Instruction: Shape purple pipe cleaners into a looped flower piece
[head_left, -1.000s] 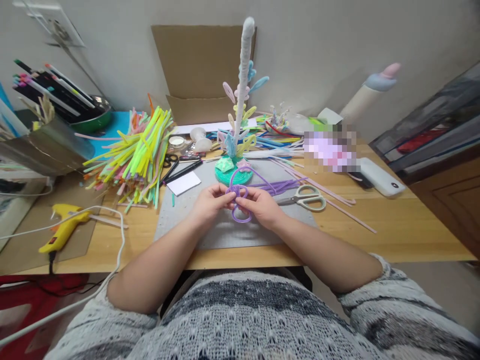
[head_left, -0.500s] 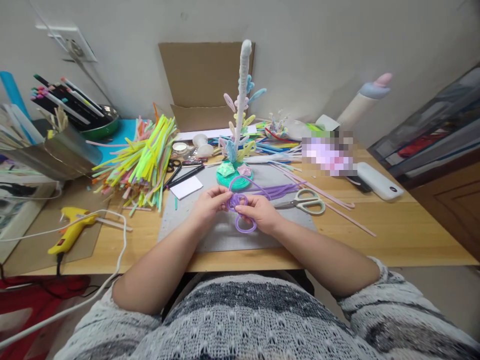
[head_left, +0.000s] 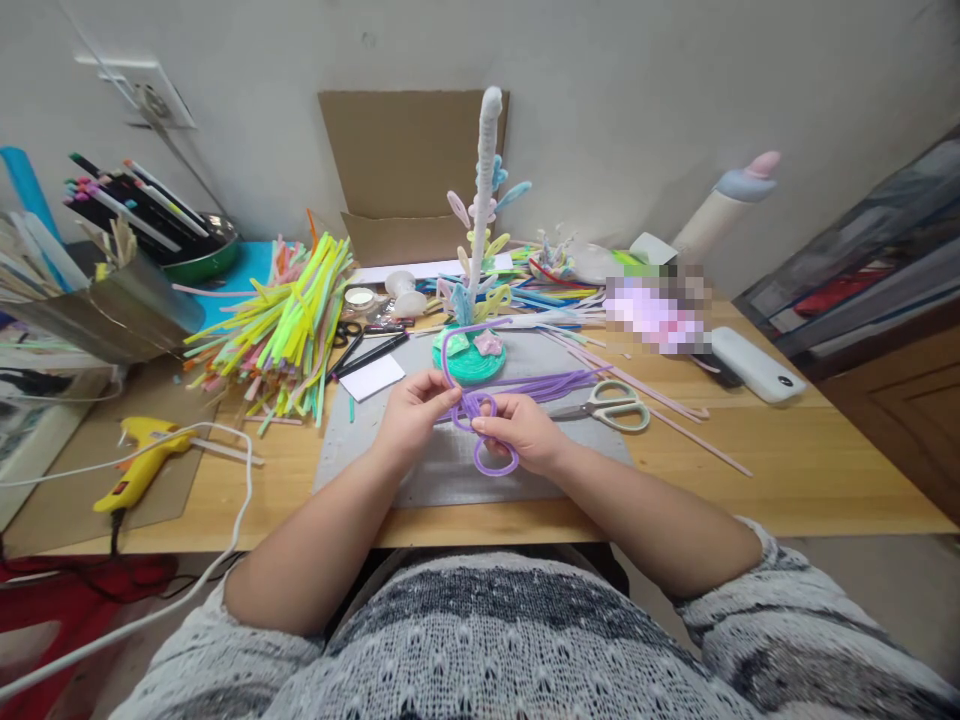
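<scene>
Between my two hands is a purple pipe cleaner (head_left: 496,470) bent into several loops, with one free end arching up and to the right. My left hand (head_left: 414,412) pinches it at the upper left of the loops. On the other side my right hand (head_left: 523,432) is closed on the looped part, thumb on top. Behind them stands a white pipe-cleaner stem (head_left: 486,190) with pastel petals, on a round green base (head_left: 470,368). More purple pipe cleaners (head_left: 559,384) lie on the grey mat (head_left: 442,487) beyond my right hand, near the scissors (head_left: 616,405).
To the left are a thick bundle of coloured pipe cleaners (head_left: 281,330) and a yellow glue gun (head_left: 142,465) with its cord. A white card (head_left: 372,377) and black pens lie left of the base. A white phone-like object (head_left: 757,365) lies at right; cardboard (head_left: 412,150) leans on the wall.
The free end of the purple pipe cleaner has swung from a curl over the right hand to an upward arch in front of the base. Both hands stay nearly in place.
</scene>
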